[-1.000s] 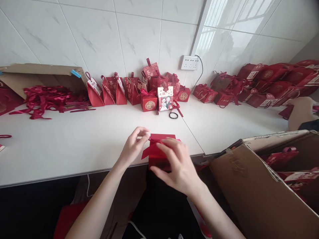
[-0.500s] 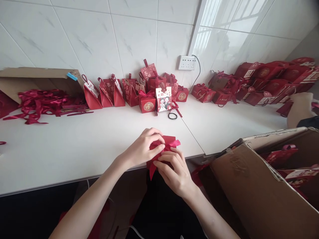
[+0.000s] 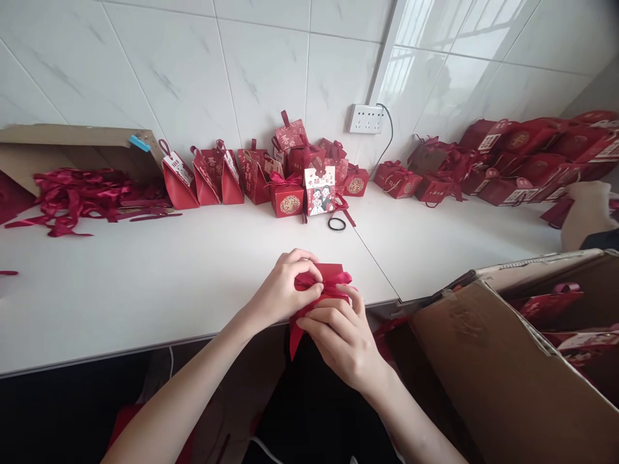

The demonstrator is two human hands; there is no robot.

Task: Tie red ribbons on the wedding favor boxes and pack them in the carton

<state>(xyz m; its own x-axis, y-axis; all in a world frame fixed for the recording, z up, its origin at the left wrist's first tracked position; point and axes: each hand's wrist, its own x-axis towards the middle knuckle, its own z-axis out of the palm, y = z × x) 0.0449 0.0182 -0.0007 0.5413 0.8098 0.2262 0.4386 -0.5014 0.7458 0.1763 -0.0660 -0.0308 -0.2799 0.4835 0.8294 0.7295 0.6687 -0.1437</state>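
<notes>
A small red gift box sits at the near edge of the white table, with a red satin ribbon tied across its top. My left hand pinches a ribbon loop on the box's left side. My right hand curls round the box's near side, its fingers closed on the ribbon. One ribbon tail hangs down below the table edge. Most of the box is hidden behind my hands.
Several finished red gift boxes line the tiled wall, with more piled at the far right. Loose red ribbons lie by a flat cardboard sheet at the left. An open cardboard carton stands at my right. A black hair tie lies mid-table.
My left hand closed in from open fingers beside the box onto the ribbon. Both hands drew together on the bow, and a ribbon tail now hangs down.
</notes>
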